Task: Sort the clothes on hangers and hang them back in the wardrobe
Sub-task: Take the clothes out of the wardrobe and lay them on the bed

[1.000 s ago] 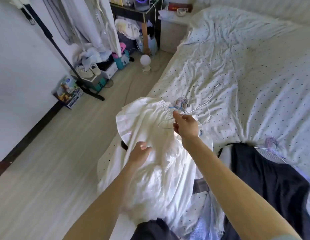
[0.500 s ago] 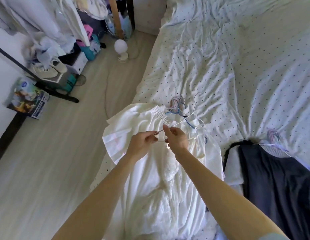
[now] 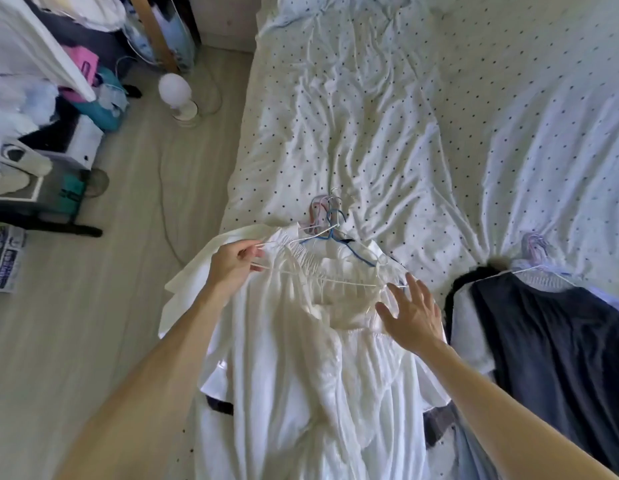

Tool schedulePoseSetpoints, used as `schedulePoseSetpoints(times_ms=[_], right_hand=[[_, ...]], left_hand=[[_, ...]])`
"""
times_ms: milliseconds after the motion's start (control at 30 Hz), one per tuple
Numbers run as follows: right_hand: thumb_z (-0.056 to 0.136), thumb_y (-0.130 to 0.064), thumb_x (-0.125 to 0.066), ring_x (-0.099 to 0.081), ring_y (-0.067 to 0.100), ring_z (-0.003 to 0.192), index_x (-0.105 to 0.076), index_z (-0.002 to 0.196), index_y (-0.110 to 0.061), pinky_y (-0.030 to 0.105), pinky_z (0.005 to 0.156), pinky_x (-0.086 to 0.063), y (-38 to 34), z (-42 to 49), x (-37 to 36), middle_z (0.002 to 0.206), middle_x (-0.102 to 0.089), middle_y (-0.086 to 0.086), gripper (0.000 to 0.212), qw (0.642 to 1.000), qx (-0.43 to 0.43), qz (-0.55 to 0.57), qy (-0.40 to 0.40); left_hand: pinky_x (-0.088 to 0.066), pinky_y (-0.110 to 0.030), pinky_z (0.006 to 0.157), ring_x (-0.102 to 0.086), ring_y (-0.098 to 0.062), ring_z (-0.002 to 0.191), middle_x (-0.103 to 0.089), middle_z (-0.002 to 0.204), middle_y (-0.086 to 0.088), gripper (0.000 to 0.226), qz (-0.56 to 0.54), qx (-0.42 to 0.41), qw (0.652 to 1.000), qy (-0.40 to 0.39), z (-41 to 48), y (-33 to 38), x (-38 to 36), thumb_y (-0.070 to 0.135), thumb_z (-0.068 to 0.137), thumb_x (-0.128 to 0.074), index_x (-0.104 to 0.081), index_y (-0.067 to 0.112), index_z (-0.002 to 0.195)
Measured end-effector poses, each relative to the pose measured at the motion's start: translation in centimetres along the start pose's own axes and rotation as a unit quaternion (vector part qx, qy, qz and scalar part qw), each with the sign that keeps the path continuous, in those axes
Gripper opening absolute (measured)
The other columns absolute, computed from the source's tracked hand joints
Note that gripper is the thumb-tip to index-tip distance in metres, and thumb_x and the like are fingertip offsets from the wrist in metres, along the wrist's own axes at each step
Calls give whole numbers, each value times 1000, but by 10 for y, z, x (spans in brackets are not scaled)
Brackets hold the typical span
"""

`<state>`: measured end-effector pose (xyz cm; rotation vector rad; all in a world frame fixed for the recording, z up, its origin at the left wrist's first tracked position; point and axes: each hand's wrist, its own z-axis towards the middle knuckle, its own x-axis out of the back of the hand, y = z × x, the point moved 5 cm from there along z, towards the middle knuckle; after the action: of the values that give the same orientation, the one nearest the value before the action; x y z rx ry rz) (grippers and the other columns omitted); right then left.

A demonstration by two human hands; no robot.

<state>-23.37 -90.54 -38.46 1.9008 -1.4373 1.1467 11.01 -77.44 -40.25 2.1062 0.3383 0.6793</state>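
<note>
A white dress (image 3: pixel 301 358) lies spread on the near corner of the bed (image 3: pixel 387 116). A thin white hanger (image 3: pixel 321 277) rests across its gathered neckline. My left hand (image 3: pixel 231 266) pinches the hanger's left end. My right hand (image 3: pixel 410 315) hovers with spread fingers over the dress, its fingertips at the hanger's right end. Blue and pink hanger hooks (image 3: pixel 327 218) stick out beyond the neckline. To the right lies a dark navy garment (image 3: pixel 550 348) on a hanger of its own (image 3: pixel 538 263).
The bed's dotted white sheet is rumpled. Left of the bed runs pale wood floor (image 3: pixel 103 323) with a cable and a round white lamp (image 3: pixel 178 95). A clothes rack's black foot (image 3: pixel 48 225), shoes, boxes and hanging clothes (image 3: pixel 34 43) crowd the far left.
My hands have parted along the hanger: the left slid to its left end, the right let go and opened near its right end. The view moved closer to the bed.
</note>
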Motion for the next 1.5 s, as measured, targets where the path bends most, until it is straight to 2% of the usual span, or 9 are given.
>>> schedulePoseSetpoints(times_ms=[100,267,467,633,767,1067,1200,1333,1500], right_hand=[[98,-61,-36,3,21,153,-13,156,-33,47,122,-13,5,17,-33,166,7,-3,69,996,17,0,-85],[96,-54,-37,-2,28,153,-14,148,-27,55,116,-25,0,24,-69,166,4,4,63,994,23,58,-94],[98,-48,-40,-8,23,152,-15,153,-31,43,120,-22,8,21,-60,166,-2,-1,63,993,35,88,-68],[99,-52,-40,-4,20,153,-4,158,-30,36,124,-12,30,-4,-58,167,1,-1,73,991,38,108,-71],[100,-55,-38,-6,18,153,-5,159,-28,33,123,-12,47,-39,-52,166,-3,-1,73,989,42,126,-70],[99,-54,-42,-15,10,151,-25,156,-26,28,119,-21,123,-120,1,163,-24,-6,66,985,60,165,-5],[100,-45,-46,-25,15,149,-37,152,-22,23,119,-17,182,-170,49,156,-39,-4,57,983,93,138,73],[99,-45,-40,-28,20,148,-47,147,-24,38,120,-28,270,-248,88,152,-45,-2,53,975,93,112,170],[96,-51,-31,-35,20,145,-56,139,-28,38,116,-33,416,-367,118,147,-51,-3,55,949,18,119,291]], left_hand=[[-42,-37,100,-51,-35,126,-58,135,-13,33,277,-28,955,100,11,-31,-11,14,99,-50,-61,11,130],[-28,-60,111,-33,-34,144,-33,158,-15,57,399,-54,906,128,-3,-57,-54,35,97,-45,-41,11,150],[-40,-60,104,-42,-44,135,-32,157,-23,59,490,-150,859,13,-3,-56,-83,46,97,-45,-46,17,148],[-24,-57,114,-27,-43,145,-20,158,-31,95,600,-146,782,-84,8,-36,-87,82,79,-46,-30,28,156],[-34,-61,105,-43,-39,132,-34,153,-16,75,591,-100,800,21,-1,-15,-78,67,87,-52,-45,23,147],[-24,-51,118,-24,-28,149,-19,164,-9,69,528,-43,847,-44,-115,37,-151,41,97,-51,-22,25,157],[-26,-48,116,-26,-26,148,-28,161,-4,65,533,-96,832,-119,-200,82,-224,45,99,-46,-23,25,157],[-34,-42,112,-37,-20,141,-44,152,4,57,542,-203,799,-164,-299,150,-313,43,98,-47,-36,26,151],[-37,-38,110,-46,-23,135,-53,144,0,54,553,-357,725,-202,-417,237,-450,42,95,-49,-45,25,147]])
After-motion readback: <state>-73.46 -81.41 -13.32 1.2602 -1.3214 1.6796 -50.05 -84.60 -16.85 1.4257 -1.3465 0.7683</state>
